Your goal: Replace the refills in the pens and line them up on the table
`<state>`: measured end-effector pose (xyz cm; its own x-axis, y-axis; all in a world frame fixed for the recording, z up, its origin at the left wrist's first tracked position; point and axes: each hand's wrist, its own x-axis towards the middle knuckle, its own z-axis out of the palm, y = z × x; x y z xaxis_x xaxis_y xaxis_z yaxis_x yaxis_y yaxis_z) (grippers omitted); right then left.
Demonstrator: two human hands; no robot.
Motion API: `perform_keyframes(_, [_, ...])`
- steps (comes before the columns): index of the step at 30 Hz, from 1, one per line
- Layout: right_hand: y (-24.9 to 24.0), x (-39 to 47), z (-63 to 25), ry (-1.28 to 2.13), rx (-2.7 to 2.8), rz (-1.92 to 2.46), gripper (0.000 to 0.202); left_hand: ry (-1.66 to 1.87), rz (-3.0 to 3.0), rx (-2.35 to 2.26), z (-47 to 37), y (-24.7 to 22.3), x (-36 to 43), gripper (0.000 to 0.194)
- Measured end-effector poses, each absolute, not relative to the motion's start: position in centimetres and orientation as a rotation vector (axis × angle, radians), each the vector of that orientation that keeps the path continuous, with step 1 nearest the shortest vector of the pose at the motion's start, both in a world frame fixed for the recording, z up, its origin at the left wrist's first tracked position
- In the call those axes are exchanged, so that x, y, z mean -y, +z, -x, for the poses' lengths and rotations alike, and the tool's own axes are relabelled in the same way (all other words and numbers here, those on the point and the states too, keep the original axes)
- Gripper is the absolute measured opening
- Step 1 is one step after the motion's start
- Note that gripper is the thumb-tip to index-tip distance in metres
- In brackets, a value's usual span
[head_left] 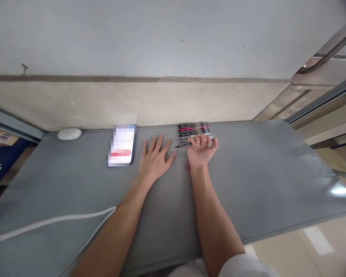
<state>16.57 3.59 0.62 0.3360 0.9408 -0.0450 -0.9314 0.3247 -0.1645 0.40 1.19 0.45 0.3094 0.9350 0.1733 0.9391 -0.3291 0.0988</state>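
My left hand [155, 159] rests flat on the grey tabletop, fingers spread, with nothing in it. My right hand [202, 151] is turned palm up, and its fingers curl over a dark pen [182, 146]. The pen's tip points left, out past the fingers, and its far end shows near the thumb. Just behind that hand lies a row of several pens [193, 129], side by side, mostly black with a red one among them. The curled fingers hide part of the nearest pens.
A lit phone [122, 146] lies left of my left hand. Farther left, a white rounded object [69, 134] sits by the wall [161, 102]. A white cable [54, 220] crosses the left part of the table [262, 173] and passes by my left forearm.
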Motion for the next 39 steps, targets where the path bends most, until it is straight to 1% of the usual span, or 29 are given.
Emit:
perform_keyframes(7, [0.91, -3.51, -16.3, 1.235, 0.102, 0.213, 0.035, -0.39, 2.545, 1.82, -0.41, 0.22, -1.26, 0.061])
perform_keyframes(12, [0.98, -3.49, -16.29, 1.195, 0.15, 0.347, 0.033, -0.394, 2.548, 1.812, -0.39, 0.08, -1.28, 0.061])
perform_keyframes(21, [0.93, -3.44, -16.17, 1.228, 0.117, 0.282, 0.031, -0.409, 2.542, 1.813, -0.42, 0.13, -1.22, 0.06])
perform_keyframes(26, [1.35, -3.32, -15.85, 1.217, 0.129, 0.361, 0.032, -0.405, 2.523, 1.807, -0.44, 0.13, -1.2, 0.059])
perform_keyframes(32, [1.44, -3.26, -15.6, 1.24, 0.139, 0.309, 0.032, -0.429, 2.537, 1.812, -0.39, 0.14, -1.16, 0.06])
perform_keyframes(39, [1.14, -3.49, -15.65, 1.209, 0.171, 0.378, 0.034, -0.454, 2.545, 1.814, -0.42, 0.04, -1.18, 0.059])
